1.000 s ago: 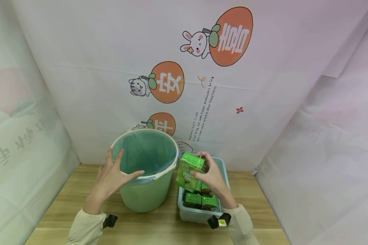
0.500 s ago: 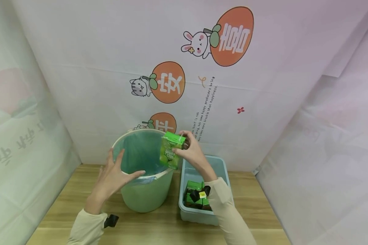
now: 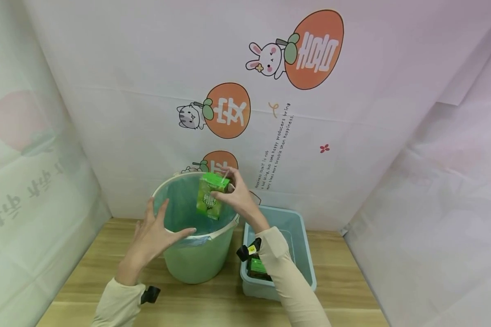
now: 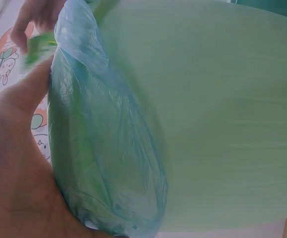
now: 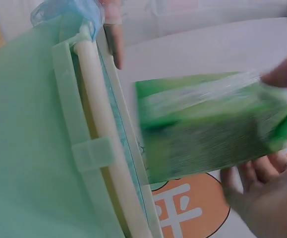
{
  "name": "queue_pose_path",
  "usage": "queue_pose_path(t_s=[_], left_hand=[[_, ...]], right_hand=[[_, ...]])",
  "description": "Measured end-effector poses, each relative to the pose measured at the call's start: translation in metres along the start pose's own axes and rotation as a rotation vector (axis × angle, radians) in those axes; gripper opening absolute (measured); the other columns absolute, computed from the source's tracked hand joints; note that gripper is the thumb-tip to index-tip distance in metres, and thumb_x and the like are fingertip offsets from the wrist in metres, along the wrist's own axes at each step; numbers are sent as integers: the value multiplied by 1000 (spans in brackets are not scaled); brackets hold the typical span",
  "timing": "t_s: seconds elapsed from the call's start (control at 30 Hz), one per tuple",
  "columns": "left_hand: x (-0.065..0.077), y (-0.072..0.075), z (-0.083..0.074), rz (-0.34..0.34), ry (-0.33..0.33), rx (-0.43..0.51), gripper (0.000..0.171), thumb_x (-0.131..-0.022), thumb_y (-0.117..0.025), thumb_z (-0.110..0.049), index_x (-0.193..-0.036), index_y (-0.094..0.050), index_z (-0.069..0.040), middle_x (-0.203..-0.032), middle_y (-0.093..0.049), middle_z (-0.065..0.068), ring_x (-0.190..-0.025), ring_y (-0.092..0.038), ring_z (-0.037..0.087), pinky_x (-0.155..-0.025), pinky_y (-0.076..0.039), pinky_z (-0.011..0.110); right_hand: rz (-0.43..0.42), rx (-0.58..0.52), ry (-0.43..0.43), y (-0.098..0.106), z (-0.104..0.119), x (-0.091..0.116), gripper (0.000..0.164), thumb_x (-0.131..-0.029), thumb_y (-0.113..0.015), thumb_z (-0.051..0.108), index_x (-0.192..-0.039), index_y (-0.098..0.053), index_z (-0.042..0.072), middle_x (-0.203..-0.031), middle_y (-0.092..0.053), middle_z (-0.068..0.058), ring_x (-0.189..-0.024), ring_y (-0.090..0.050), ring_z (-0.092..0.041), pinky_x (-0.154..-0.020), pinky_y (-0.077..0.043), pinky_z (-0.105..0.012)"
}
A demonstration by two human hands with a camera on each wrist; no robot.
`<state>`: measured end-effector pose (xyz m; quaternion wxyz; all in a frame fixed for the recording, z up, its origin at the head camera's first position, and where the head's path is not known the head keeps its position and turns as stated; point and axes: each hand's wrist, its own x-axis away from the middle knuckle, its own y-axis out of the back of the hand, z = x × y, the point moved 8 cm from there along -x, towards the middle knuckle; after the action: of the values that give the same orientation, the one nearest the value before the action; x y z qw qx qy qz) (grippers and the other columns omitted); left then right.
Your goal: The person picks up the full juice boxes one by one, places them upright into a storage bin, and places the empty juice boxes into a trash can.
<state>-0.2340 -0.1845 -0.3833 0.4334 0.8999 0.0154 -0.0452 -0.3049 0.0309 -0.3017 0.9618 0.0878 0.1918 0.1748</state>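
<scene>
My right hand [image 3: 239,197] pinches a green juice box [image 3: 211,200] by its side, above the mouth of a pale green trash can [image 3: 196,265]. A straw in clear wrap runs along the juice box [image 5: 212,129], which is blurred in the right wrist view. My left hand [image 3: 151,238] spreads its fingers at the can's left and front rim, thumb extended. In the left wrist view, that hand [image 4: 14,158] lies against the rim, where a blue plastic liner [image 4: 113,148] is folded over the outside.
A light blue bin [image 3: 307,254] stands right of the can on the wooden table [image 3: 212,304]. Green boxes [image 3: 258,267] lie at its front, partly hidden by my right forearm. Behind hangs a white printed cloth [image 3: 147,113], with similar cloth at both sides.
My right hand has carried the juice box left and upward, from over the blue bin to over the trash can. The left hand has stayed at the rim.
</scene>
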Motion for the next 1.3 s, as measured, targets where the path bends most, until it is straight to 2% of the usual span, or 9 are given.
queue_pose_path(t_s=[0.13, 0.23, 0.4, 0.6, 0.73, 0.9, 1.07, 1.3], left_hand=[[0, -1, -1, -2, -8, 3, 128, -84, -72, -78, -170, -10, -6, -171, 18, 30, -147, -15, 70, -113, -9, 84], [1, -1, -2, 1, -11, 2, 128, -85, -72, -77, -170, -9, -5, -170, 19, 31, -146, -16, 71, -114, -9, 84], [0, -1, -3, -1, -7, 5, 129, -84, -72, -78, -170, -8, -6, -171, 19, 30, -147, -15, 70, -114, -8, 83], [0, 0, -2, -10, -14, 6, 129, -84, -72, -78, -170, -7, -7, -171, 19, 29, -149, -12, 68, -113, -5, 84], [1, 1, -3, -27, -25, -6, 129, -84, -73, -75, -170, -8, -5, -171, 16, 31, -151, -2, 66, -110, 2, 87], [1, 0, -4, -27, -33, -1, 129, -84, -74, -75, -170, -9, -4, -171, 16, 30, -155, 11, 58, -110, 5, 86], [-1, -1, -3, -31, -43, -5, 129, -84, -72, -77, -170, -9, -4, -172, 17, 28, -156, 16, 53, -112, 5, 84], [2, 1, -4, -28, -61, 0, 126, -85, -73, -74, -170, -10, -5, -173, 20, 21, -156, 15, 53, -112, 3, 84]], right_hand=[[15, -16, 43, 2, 1, 2, 96, -92, -77, 5, -168, -17, 7, -165, -30, -26, -154, -31, -37, -125, -27, -57], [3, -31, 49, 6, -1, 3, 98, -93, -77, 5, -169, -15, 7, -169, -24, -25, -157, -26, -38, -125, -25, -60], [2, -10, 46, 11, -1, 6, 95, -94, -77, 8, -168, -18, 8, -170, -26, -19, -158, -26, -34, -125, -27, -58], [25, 43, 25, 15, -4, 14, 92, -95, -77, 13, -168, -21, 9, -171, -27, -18, -158, -25, -37, -124, -28, -57], [29, 84, -20, 17, -10, 20, 88, -97, -75, 15, -168, -24, 11, -172, -26, -15, -158, -24, -35, -125, -28, -54], [19, 122, -50, 23, -17, 30, 85, -97, -76, 20, -168, -28, 20, -173, -25, -12, -158, -26, -36, -124, -27, -60], [0, 147, -71, 34, -20, 41, 87, -96, -79, 25, -168, -30, 27, -173, -25, -12, -156, -28, -42, -121, -29, -66], [12, 230, -79, 44, -23, 50, 91, -96, -79, 26, -170, -25, 21, -175, -21, -9, -159, -23, -35, -125, -25, -59]])
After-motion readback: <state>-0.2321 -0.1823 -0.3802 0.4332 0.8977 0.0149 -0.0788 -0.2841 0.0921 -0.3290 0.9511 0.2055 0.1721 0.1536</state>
